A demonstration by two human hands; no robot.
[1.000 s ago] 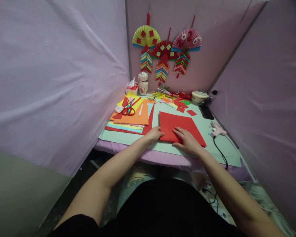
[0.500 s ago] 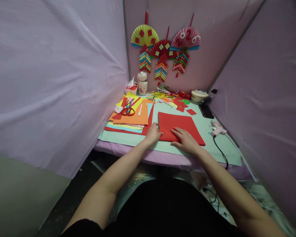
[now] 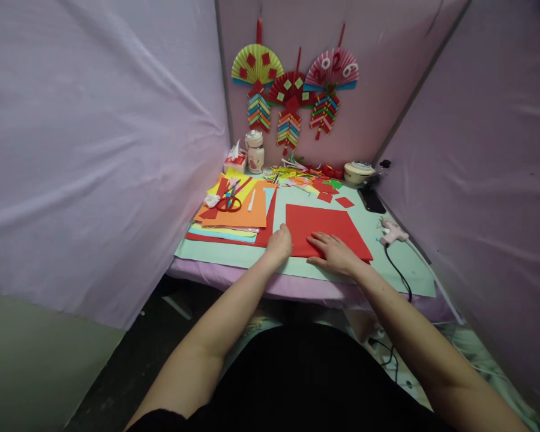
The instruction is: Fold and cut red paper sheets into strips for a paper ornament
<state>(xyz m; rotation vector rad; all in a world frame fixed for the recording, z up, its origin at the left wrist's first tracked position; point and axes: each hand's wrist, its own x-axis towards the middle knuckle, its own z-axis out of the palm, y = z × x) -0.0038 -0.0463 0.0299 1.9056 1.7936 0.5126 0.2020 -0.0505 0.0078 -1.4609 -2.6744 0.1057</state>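
A folded piece of red paper (image 3: pixel 328 219) lies on the pale green sheet in front of me. My right hand (image 3: pixel 333 251) rests flat near its front edge, fingers spread. At the paper's left edge my left hand (image 3: pixel 279 245) is closed, its curled fingers against the paper. The fingertips there are partly hidden. Left of that hand is a stack of coloured paper (image 3: pixel 256 219), orange and yellow on top, with red-handled scissors (image 3: pixel 229 204), a white strip (image 3: pixel 251 200) and a crumpled tissue (image 3: pixel 212 200) on it.
A glue gun (image 3: pixel 392 231) with its cord and a black phone (image 3: pixel 371 200) lie on the right. Paper scraps (image 3: pixel 297 175), a white bottle (image 3: pixel 254 153), a tissue box (image 3: pixel 235 162) and a lidded bowl (image 3: pixel 358 173) line the back. Paper fan ornaments (image 3: pixel 292 90) hang on the wall.
The view has shifted slightly. My left hand's fingers have curled in more at the red paper's left edge. My right hand stays flat on the paper.
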